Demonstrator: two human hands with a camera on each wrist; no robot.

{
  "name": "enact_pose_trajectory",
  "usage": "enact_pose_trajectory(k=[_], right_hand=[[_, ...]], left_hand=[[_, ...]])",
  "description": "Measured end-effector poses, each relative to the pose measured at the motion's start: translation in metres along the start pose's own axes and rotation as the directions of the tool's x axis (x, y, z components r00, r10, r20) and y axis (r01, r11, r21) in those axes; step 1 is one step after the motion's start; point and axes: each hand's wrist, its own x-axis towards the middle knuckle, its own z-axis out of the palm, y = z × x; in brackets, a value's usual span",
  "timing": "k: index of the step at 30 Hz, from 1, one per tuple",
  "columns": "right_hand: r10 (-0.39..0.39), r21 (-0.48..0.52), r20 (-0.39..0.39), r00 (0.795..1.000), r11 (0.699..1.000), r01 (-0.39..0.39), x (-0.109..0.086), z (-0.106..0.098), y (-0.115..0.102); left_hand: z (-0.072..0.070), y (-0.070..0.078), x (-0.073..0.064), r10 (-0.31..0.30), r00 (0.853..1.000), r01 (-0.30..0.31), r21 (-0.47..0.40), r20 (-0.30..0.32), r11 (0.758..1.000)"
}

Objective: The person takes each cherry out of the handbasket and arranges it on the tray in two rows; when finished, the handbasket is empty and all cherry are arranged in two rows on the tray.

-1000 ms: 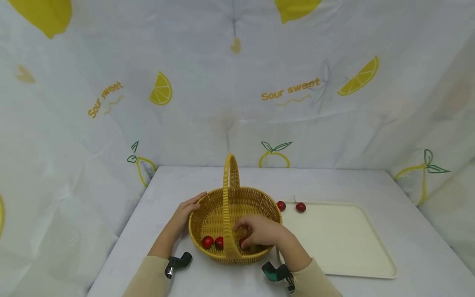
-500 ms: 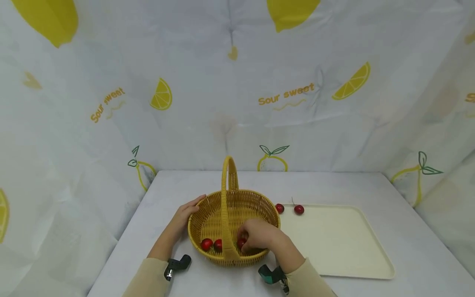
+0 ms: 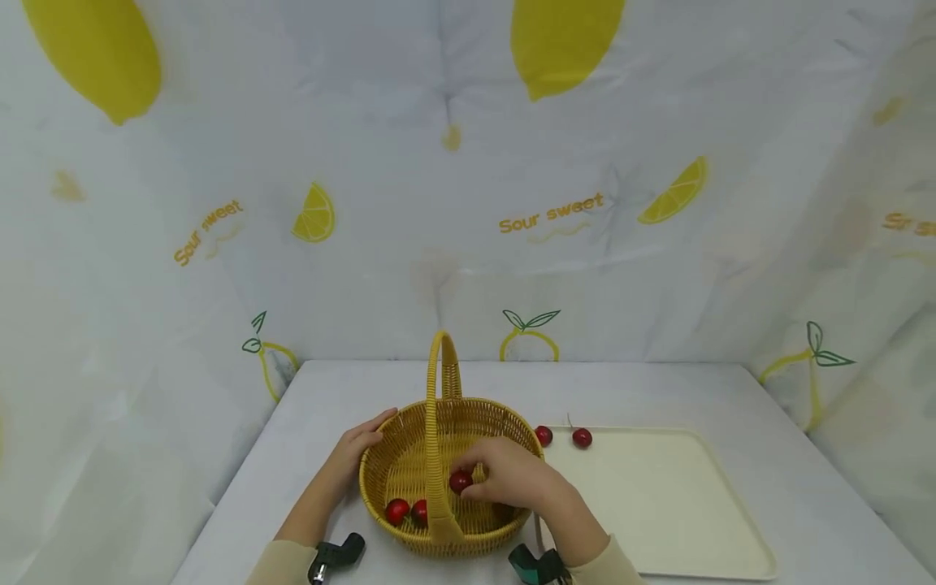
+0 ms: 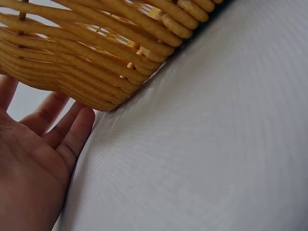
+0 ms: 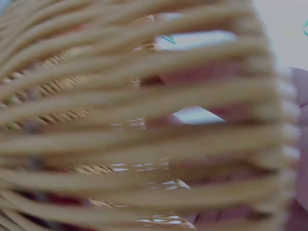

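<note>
In the right hand (image 3: 510, 474) sits a cherry (image 3: 461, 482).

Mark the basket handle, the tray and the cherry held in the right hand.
Basket handle (image 3: 432, 443): head view, middle of near side.
Tray (image 3: 658, 504): head view, bare flat surface.
Held cherry (image 3: 461, 483): head view, middle of fruit.
</note>
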Motion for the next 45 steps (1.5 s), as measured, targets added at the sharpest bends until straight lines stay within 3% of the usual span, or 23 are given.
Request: enact_pose_trajectory(k=[9, 15, 25, 29, 37, 45], right_hand=[[0.066, 0.051, -0.127, 0.990, 0.997, -0.060, -0.021, -0.027, -0.005], [0.119, 0.087, -0.217, 0.969, 0.991, -0.103, -0.031, -0.044, -0.007], [0.125, 0.168, -0.332, 0.935, 0.983, -0.072, -0.054, -0.071, 0.005], [0.152, 0.195, -0.375, 0.915, 0.977, -0.082, -0.063, -0.079, 0.009], [0.216, 0.243, -0.415, 0.884, 0.962, -0.122, -0.079, -0.091, 0.025], [0.280, 0.238, -0.501, 0.819, 0.954, -0.181, -0.099, -0.104, 0.042]], left_hand=[[0.009, -0.009, 0.002, -0.022, 0.999, 0.023, -0.032, 0.024, 0.999], [0.001, 0.000, -0.001, -0.037, 0.998, 0.040, -0.071, 0.047, 0.997], [-0.005, -0.002, -0.005, 0.004, 0.998, -0.001, -0.038, 0.063, 0.999], [-0.004, -0.002, -0.003, 0.022, 0.998, -0.020, -0.027, 0.065, 0.999], [-0.004, 0.000, -0.002, -0.002, 0.998, 0.004, -0.029, 0.068, 1.000], [-0.004, 0.002, -0.002, -0.015, 0.998, 0.016, -0.027, 0.061, 0.999]])
